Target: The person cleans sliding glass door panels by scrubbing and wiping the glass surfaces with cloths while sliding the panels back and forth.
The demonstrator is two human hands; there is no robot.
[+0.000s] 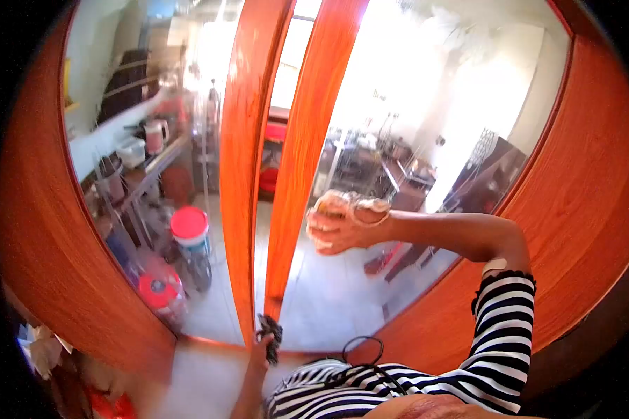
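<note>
Leftward, a red-lidded bucket (191, 236) is showing through the left glass pane (215, 307). Low by the wooden door edges (281, 262), the left hand (263, 347) is closing around a bunched dark cloth (270, 334). Farther right and higher, the right hand (353, 234), fingers curling, is gripping a pale cloth (337, 198) at the right glass pane (328, 300); whether the cloth is touching, I cannot tell. A striped sleeve (504, 314) is covering the upper right arm.

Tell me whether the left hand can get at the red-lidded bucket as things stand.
Probably not: the red-lidded bucket appears to stand behind the left door's glass panel. The left hand is low by the doors' edges with a dark crumpled item, and the gap between the doors looks narrow.
</note>
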